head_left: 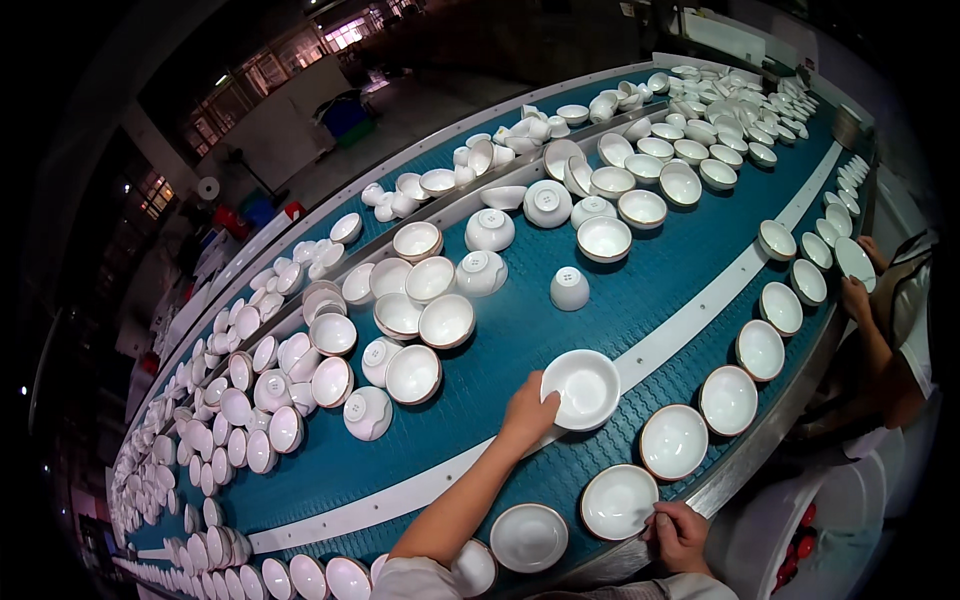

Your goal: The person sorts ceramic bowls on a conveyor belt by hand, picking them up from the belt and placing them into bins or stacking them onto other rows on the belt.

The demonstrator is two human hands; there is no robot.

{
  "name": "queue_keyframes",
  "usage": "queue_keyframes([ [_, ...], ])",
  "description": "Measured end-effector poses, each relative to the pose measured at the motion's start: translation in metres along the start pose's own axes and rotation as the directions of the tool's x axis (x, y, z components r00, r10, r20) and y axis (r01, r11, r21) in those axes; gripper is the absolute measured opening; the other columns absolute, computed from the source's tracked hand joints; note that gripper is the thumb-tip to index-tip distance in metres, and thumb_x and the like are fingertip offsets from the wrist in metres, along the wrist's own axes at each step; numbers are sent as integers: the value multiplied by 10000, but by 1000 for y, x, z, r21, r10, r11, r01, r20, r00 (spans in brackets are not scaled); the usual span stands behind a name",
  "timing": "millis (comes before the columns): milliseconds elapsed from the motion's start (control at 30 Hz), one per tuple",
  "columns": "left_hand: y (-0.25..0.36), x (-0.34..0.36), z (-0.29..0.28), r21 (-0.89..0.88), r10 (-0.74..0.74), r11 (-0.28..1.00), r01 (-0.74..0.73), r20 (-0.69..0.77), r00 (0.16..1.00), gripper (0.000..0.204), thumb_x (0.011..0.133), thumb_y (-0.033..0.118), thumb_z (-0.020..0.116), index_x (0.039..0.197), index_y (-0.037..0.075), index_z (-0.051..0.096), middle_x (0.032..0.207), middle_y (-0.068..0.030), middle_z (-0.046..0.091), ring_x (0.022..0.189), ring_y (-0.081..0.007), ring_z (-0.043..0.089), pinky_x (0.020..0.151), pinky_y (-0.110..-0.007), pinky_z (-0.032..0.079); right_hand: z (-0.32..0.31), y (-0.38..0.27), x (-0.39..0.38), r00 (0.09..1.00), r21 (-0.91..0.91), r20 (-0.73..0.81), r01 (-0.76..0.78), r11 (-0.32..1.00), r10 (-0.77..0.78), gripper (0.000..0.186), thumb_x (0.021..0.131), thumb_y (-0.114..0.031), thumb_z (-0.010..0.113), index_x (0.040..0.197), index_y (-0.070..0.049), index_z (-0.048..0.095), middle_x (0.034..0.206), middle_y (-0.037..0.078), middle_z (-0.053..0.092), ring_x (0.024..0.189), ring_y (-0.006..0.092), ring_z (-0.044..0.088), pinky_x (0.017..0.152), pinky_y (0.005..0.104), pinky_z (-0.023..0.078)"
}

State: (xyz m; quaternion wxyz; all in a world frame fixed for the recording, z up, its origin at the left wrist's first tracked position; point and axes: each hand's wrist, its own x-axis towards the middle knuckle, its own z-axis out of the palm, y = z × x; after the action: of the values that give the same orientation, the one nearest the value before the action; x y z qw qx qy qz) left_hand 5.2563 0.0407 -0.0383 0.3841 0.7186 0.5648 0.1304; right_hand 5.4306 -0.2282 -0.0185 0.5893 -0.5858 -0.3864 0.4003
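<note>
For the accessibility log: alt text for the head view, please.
The person's left hand grips a white bowl on a blue conveyor belt crowded with bowls, while the right hand touches a gold-rimmed bowl in the near row.

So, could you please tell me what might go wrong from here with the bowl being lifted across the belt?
1. The left hand pinches the white ceramic bowl by its rim only, so it could slip and chip.
2. The near row of gold-rimmed bowls is tightly spaced; setting it down could knock a neighbour.
3. The right hand touches a gold-rimmed bowl at the belt's edge, which could be nudged off.
</note>
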Motion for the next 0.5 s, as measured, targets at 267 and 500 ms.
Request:
queue_keyframes([
  [267, 15, 32, 7, -192, -41, 981, 35, -29, 999, 348, 884, 270, 569, 1085, -12, 606, 883, -99, 631, 749, -145, 574, 628, -277, 470, -41, 2, 27, 992, -22, 119, 39, 999, -36, 142, 903, -11, 504, 1009, 24, 592, 752, 115, 616, 568, 148, 601, 527, 261, 484],
  [500, 44, 73, 31, -61, 95, 992, -115, -270, 958, 258, 865, 203, 593, 1017, 0, 638, 887, -106, 638, 731, -155, 591, 663, -289, 479, -78, 8, 52, 972, -42, 217, 105, 994, -94, 144, 872, -15, 539, 988, 26, 614, 738, 113, 639, 567, 151, 635, 515, 268, 504],
])
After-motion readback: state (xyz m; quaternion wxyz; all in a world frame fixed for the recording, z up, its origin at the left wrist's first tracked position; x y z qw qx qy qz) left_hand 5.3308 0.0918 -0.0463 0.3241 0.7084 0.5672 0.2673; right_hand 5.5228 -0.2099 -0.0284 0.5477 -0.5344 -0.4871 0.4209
